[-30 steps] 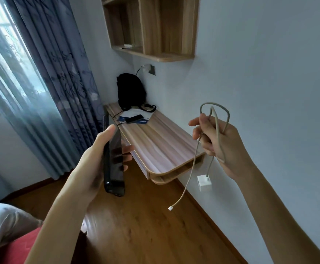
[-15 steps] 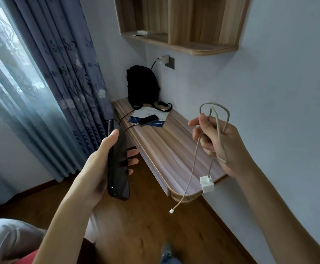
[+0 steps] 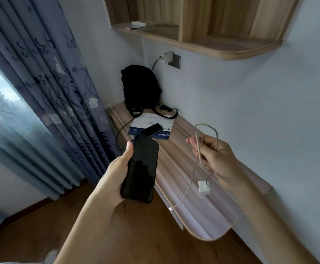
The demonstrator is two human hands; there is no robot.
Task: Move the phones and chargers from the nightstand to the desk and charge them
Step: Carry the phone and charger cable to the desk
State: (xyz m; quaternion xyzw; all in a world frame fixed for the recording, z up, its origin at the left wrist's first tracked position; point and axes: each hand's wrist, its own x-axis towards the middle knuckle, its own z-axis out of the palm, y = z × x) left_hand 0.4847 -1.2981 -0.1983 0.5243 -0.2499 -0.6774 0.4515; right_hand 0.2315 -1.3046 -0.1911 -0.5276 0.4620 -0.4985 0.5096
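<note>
We see a glossy black glass phone (image 3: 140, 168); a matt wood-grain desk (image 3: 182, 172); a braided beige cable (image 3: 199, 149); soft black cloth on the backpack (image 3: 140, 88).

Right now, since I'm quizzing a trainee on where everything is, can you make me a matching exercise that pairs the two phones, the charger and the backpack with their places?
Things:
1. large phone
2. small phone
3. charger
4. backpack

Places:
A. held in the right hand
B. at the far end of the desk
C. held in the left hand
D. lying on the blue-and-white packet

Pairs: 1-C, 2-D, 3-A, 4-B
</note>
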